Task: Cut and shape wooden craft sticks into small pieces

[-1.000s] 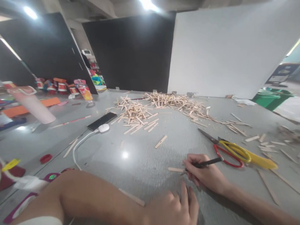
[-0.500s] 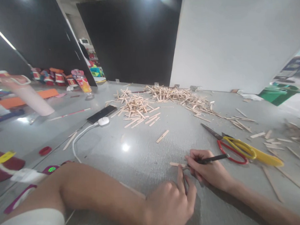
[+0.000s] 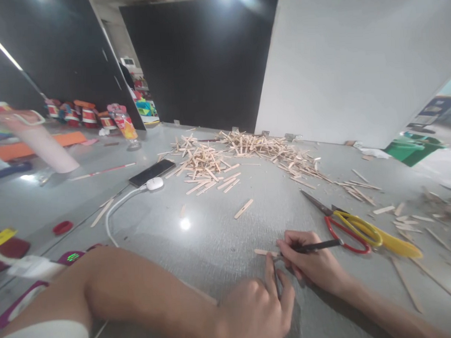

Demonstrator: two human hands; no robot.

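My right hand (image 3: 309,257) is closed around a black pen (image 3: 320,245), whose tip end is hidden by the fingers. Just left of it, a short flat wooden stick (image 3: 262,252) lies on the table, its right part covered by the fingers. The index fingertip of my left hand (image 3: 257,307) presses on that stick, with the other fingers curled. A thin dark edge (image 3: 277,281) shows between the left fingers; what it belongs to is unclear. Another wooden stick (image 3: 244,208), with a dark mark, lies farther up the table.
Wooden sticks are heaped in a pile (image 3: 206,162) at the back. Scissors (image 3: 336,219) with red and yellow handles lie by a yellow-handled tool (image 3: 398,241) on the right. A phone (image 3: 153,172), white cable (image 3: 110,219) and pink tumbler (image 3: 45,142) are to the left.
The view has shifted slightly. Both hands keep nearly the same pose at the stick, and the right hand still holds the pen.
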